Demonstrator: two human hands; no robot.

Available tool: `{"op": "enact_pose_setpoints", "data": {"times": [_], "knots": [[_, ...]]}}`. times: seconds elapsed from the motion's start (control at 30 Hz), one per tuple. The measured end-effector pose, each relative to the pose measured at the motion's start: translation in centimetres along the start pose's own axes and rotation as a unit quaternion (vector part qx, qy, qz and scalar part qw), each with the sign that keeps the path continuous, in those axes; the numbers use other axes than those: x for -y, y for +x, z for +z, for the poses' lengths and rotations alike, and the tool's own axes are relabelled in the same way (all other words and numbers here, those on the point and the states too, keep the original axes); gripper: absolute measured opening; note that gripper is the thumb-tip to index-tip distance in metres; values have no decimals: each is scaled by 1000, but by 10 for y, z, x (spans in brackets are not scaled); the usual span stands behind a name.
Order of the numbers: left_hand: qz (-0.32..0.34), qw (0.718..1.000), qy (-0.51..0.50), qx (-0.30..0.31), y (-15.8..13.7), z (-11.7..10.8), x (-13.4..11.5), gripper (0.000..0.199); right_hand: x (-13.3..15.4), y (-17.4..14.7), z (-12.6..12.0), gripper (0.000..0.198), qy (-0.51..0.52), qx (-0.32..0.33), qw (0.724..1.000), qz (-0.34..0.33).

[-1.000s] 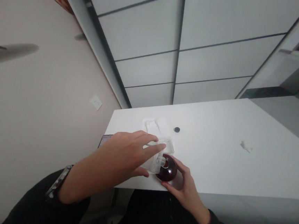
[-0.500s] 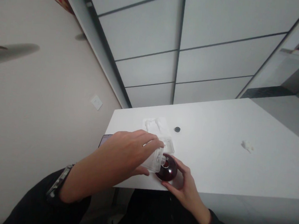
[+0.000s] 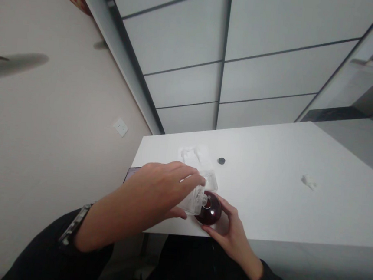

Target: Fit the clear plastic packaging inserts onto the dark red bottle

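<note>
My left hand (image 3: 165, 190) is closed around a clear bottle (image 3: 195, 202), which is tipped sideways with its neck pointing right. The neck sits at the round opening of a dark red, rounded glass vessel (image 3: 210, 212). Fingers and thumb of my right hand (image 3: 230, 231) curve around the right side of that vessel, gripping it at the table's front edge. Whether liquid runs between the two cannot be made out. Behind my left hand lies a clear plastic package (image 3: 209, 179), partly covered by the fingers.
On the white table (image 3: 266, 199), a small dark round cap (image 3: 221, 161) lies beyond the vessel, beside a white crumpled wrapper (image 3: 191, 155). Farther right is a crumpled white tissue (image 3: 308, 181). A phone-like device (image 3: 131, 173) pokes out behind my left wrist. A wall (image 3: 75, 147) borders the left.
Both hands, the clear bottle and the red vessel hold almost the same position. The whole view has shifted very slightly.
</note>
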State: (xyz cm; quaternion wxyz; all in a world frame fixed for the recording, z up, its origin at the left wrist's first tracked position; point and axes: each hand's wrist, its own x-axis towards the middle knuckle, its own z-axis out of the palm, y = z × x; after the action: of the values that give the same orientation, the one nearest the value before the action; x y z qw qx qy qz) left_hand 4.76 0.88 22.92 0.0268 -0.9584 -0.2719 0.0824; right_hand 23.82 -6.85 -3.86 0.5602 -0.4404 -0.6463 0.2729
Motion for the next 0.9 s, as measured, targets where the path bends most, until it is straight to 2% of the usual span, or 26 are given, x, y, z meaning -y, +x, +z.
{"op": "enact_pose_setpoints", "data": {"times": [0.4, 0.9], "knots": [[-4, 1000, 4, 10, 1, -2, -1, 66, -1, 0, -1, 80, -10, -1, 1000, 4], [-11, 1000, -9, 24, 3, -5, -3, 61, 3, 2, -2, 77, -19, 6, 1000, 2]]}}
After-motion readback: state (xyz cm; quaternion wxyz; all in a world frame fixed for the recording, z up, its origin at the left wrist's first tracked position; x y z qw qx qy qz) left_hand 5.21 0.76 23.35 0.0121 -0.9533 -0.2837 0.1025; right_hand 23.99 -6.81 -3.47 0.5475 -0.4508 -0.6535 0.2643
